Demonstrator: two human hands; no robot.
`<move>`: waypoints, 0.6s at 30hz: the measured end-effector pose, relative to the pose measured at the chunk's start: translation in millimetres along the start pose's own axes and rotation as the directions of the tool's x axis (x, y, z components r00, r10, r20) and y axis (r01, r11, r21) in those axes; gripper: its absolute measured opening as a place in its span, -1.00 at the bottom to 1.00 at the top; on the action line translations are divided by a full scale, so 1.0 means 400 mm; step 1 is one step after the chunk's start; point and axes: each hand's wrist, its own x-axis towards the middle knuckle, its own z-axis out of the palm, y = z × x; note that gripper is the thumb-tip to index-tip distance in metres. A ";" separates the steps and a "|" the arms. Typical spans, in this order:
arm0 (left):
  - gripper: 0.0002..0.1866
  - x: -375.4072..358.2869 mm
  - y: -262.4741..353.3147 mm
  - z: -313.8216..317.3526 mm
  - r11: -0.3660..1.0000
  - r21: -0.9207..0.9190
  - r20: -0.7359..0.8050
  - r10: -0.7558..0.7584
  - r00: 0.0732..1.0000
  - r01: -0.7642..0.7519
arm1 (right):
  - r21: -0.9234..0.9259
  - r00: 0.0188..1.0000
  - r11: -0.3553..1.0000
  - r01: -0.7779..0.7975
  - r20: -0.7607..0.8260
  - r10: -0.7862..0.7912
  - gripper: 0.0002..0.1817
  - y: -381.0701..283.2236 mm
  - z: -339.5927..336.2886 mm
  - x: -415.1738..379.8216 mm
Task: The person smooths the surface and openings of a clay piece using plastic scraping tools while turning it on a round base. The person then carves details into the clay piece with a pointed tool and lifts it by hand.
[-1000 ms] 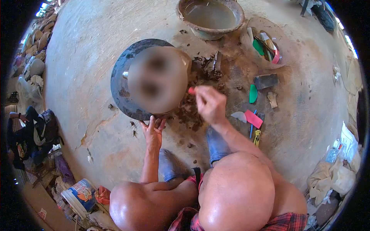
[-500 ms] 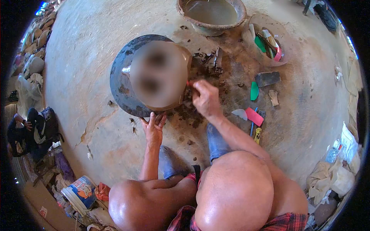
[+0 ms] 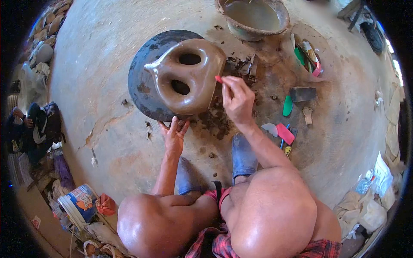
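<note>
A glossy wet brown clay form with two round holes and a pointed nub at its left lies on a round dark turntable. My left hand is at the turntable's near rim, fingers apart, with one fingertip against the edge. Between thumb and fingers of my right hand is a small red-ended tool. Its red end is at the right side of the clay form; the rest is hidden in my fingers, so its kind does not show.
Beyond is a basin of murky water. At right are a clear tub of tools, a dark block, a green scraper, a pink scraper and a yellow-handled tool. Clay scraps lie beside the turntable.
The whole view has shifted, so turntable and hands appear higher and farther right. The clay form, blurred before, now shows clearly. Both hands keep nearly the same places beside it.
</note>
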 end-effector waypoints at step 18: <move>0.06 -0.009 0.002 0.021 0.999 -0.012 -0.072 -0.054 0.996 0.053 | -0.216 0.989 0.965 0.148 0.026 -0.145 -0.77 0.046 -0.055 0.127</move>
